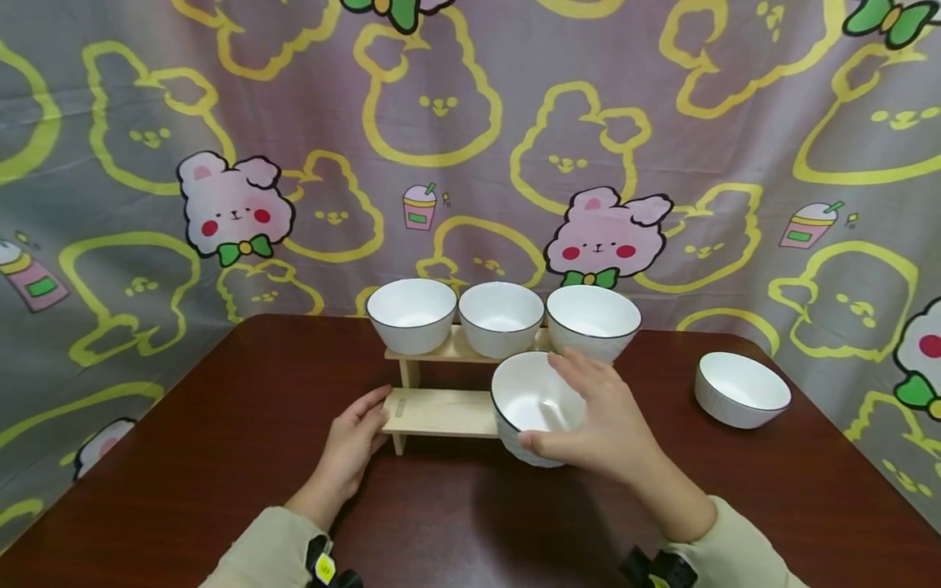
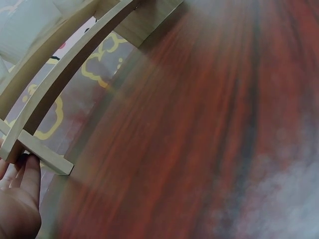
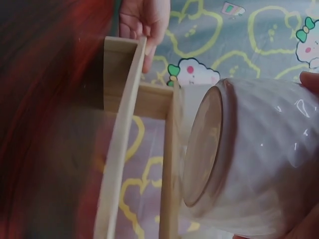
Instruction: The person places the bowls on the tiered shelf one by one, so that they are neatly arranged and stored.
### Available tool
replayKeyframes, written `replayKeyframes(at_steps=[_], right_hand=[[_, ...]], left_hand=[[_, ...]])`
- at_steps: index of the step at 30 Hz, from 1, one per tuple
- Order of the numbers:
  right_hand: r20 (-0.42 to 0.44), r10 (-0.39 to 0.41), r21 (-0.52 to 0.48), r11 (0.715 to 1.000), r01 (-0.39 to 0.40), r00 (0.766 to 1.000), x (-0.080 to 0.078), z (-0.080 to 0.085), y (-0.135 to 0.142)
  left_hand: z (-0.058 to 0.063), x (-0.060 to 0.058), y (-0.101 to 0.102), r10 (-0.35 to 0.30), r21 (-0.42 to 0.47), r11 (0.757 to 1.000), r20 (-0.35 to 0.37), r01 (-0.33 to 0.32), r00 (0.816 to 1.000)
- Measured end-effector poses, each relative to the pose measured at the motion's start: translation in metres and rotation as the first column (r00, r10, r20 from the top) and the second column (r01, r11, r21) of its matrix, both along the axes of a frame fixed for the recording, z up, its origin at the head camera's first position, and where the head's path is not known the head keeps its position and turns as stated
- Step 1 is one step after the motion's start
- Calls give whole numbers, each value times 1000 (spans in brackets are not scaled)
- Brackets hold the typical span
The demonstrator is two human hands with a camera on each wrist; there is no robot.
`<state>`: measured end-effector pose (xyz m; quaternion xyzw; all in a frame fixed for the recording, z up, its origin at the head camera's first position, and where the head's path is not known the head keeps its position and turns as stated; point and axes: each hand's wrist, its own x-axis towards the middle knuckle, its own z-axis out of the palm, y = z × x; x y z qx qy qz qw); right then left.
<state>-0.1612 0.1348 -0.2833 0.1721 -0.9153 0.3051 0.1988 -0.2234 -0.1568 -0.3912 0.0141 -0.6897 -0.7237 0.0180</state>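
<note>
The white bowl [image 1: 535,392] has a dark rim and a glossy outer wall with diagonal relief. The right hand [image 1: 613,420] holds it tilted, mouth toward the head camera, at the right part of the lower tier [image 1: 459,418]; contact there cannot be determined. The pale wooden rack [image 1: 408,374], two-tiered, stands upright; the left hand [image 1: 349,449] grips the lower tier's left end.

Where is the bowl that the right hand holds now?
In the head view, the held bowl is just right of centre, in the right hand, below the upper bowls, hiding the right part of the lower shelf.
</note>
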Motion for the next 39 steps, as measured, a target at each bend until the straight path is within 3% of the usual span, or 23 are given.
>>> replayKeyframes(at_steps=[6, 24, 39], right_hand=[[-60, 40, 30, 999, -38, 997, -7, -7, -16], [32, 75, -67, 995, -72, 997, -20, -22, -60], [-10, 74, -44, 996, -74, 997, -37, -40, -82]], left_hand=[[1, 0, 0, -3, -4, 1000, 2, 3, 1000], [-1, -1, 0, -4, 20, 1000, 4, 4, 1000], [-2, -1, 0, -5, 35, 999, 0, 5, 1000]])
